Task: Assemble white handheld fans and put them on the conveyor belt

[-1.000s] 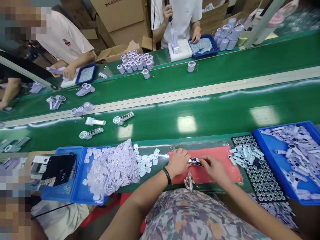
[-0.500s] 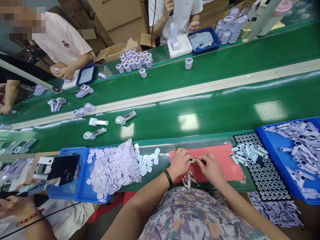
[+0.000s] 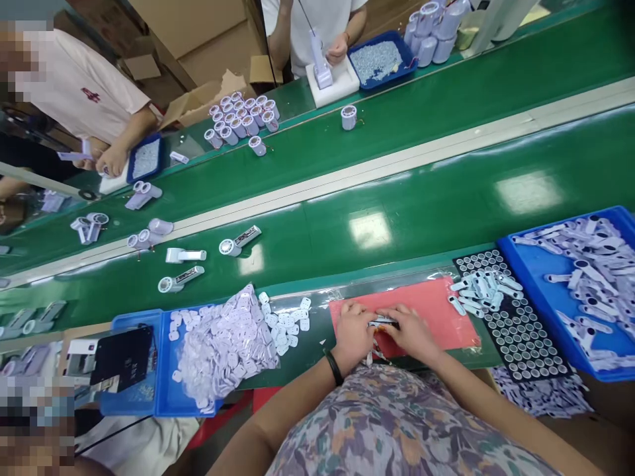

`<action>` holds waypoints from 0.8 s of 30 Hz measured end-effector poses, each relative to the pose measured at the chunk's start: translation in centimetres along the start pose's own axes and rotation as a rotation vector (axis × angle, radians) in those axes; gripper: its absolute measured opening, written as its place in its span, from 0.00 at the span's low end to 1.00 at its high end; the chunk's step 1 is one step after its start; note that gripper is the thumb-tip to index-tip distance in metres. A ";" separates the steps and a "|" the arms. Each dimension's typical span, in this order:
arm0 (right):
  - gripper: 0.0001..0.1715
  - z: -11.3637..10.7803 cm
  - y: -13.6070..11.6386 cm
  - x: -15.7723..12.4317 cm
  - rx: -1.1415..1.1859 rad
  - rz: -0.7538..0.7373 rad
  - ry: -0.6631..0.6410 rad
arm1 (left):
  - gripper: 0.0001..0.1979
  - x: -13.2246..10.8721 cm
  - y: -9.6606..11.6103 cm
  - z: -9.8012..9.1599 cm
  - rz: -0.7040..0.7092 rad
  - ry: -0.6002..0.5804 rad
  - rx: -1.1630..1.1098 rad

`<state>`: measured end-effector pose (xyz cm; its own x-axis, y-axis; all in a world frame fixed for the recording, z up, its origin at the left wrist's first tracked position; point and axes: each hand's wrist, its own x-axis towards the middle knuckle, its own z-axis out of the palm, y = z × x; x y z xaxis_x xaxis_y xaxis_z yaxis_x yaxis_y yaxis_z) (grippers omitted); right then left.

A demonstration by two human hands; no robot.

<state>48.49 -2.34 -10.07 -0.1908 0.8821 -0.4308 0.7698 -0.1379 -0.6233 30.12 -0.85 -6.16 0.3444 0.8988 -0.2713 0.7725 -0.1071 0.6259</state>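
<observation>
Over the red mat [image 3: 441, 311], my left hand [image 3: 354, 332] and my right hand [image 3: 409, 332] meet around a small light-coloured part with a dark strip [image 3: 383, 320]. The fingers of both hands are closed on it, one hand at each end. Below the hands, close to my body, some white pieces [image 3: 376, 355] lie partly hidden. Right of my right hand, a pile of pale blue-white elongated pieces [image 3: 483, 291] rests on the mat's edge and on a black sheet of round stickers [image 3: 526, 340].
A blue tray [image 3: 550, 291] of elongated pieces stands at right. At left, a blue tray [image 3: 166, 370] holds a bag of white plates [image 3: 231, 344], with loose plates [image 3: 288, 322] beside it. Beyond runs a green conveyor [image 3: 426, 211] carrying device bodies [image 3: 241, 240]. Several co-workers sit around.
The view has shifted slightly. My fingers have flattened and come closer around the part, which now shows as a longer strip. Across the line, a co-worker's hand has moved to the upright device.
</observation>
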 end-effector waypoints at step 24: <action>0.27 -6.1 8.6 -3.1 -0.233 0.241 0.586 | 0.13 20.2 -1.9 -10.6 0.250 0.067 0.425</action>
<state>59.37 -3.57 -10.11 0.3141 0.9466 -0.0733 0.8734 -0.3184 -0.3685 29.96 22.00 -5.07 0.5228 0.8472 -0.0949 0.8246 -0.4743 0.3084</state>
